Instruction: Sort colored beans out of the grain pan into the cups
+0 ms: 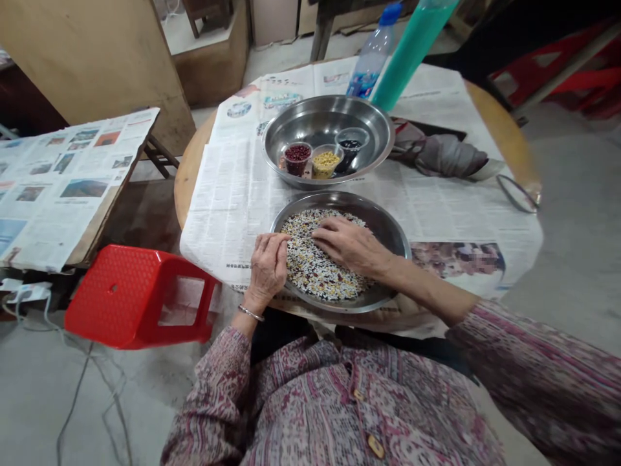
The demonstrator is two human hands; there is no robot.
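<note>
In front of me a shallow steel basin (403,241) holds a spread of mixed grains and beans (320,268), white, black, yellow and dark red. My left hand (269,262) is closed over the basin's left rim, with a bracelet on the wrist. Over the far part of the mix reaches my right hand (352,244), its fingers bent down and close together at the grains. Whatever its fingertips pinch is hidden. Behind stands a second steel basin (310,116) with three clear cups: red beans (297,155), yellow kernels (326,160) and black beans (352,141).
Newspaper (218,213) covers the round table (187,175). At the back are a blue-capped bottle (371,61) and a tall green container (412,55). A grey cloth bundle (446,154) lies to the right. On the left are a red stool (116,291) and a paper-covered bench (72,175).
</note>
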